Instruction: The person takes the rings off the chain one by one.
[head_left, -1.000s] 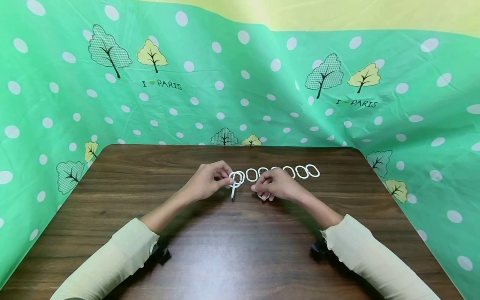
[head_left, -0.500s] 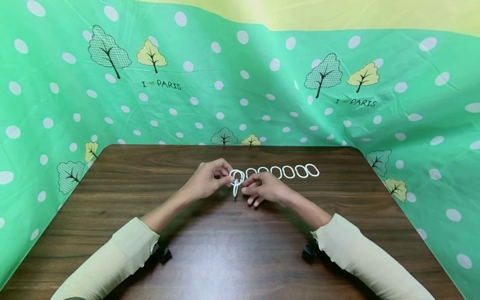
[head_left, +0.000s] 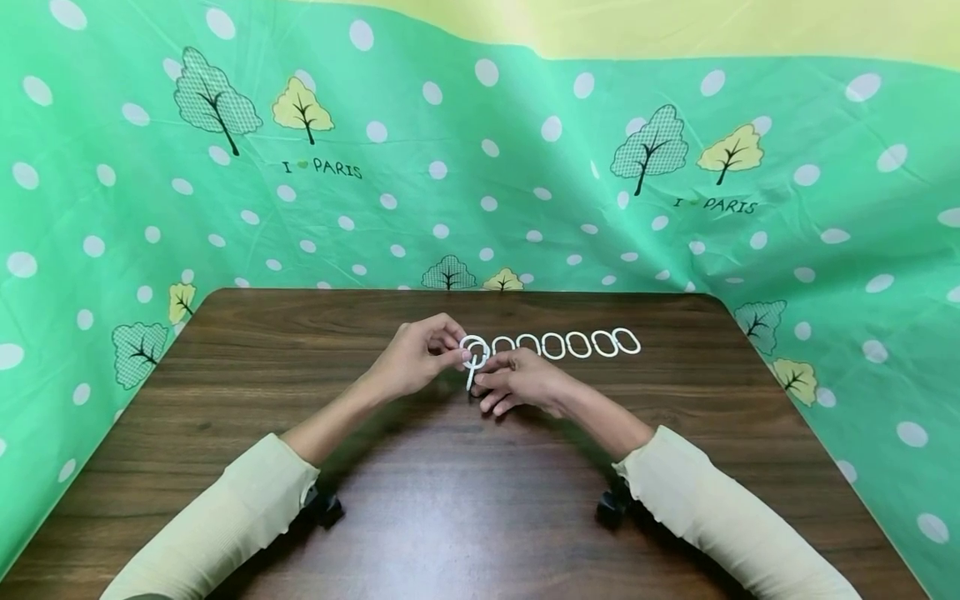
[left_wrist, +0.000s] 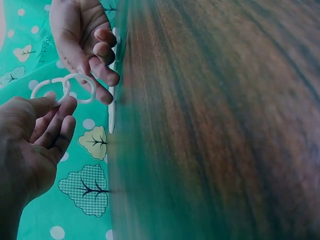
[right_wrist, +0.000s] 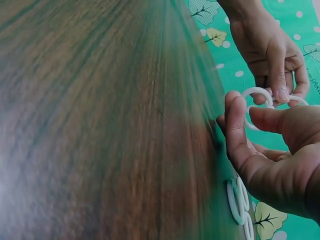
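Observation:
My left hand pinches a white plastic chain link between thumb and fingertips, just above the far half of the table. A second white link is hooked through it and hangs toward the table. Around this hanging link's free end is my right hand, its thumb and index finger spread to either side with a gap between them. Whether the thumb touches the link is hard to tell. My other right fingers are loosely bent and appear to hold nothing.
To the right, several oval white links lie in a row on the dark wooden table, the left ones partly behind my right hand. A green dotted curtain closes off the table's far edge and sides.
My right hand has moved left to the hanging link and its fingers have spread. A white link seen under it a second ago is out of sight. My left hand stays nearly still.

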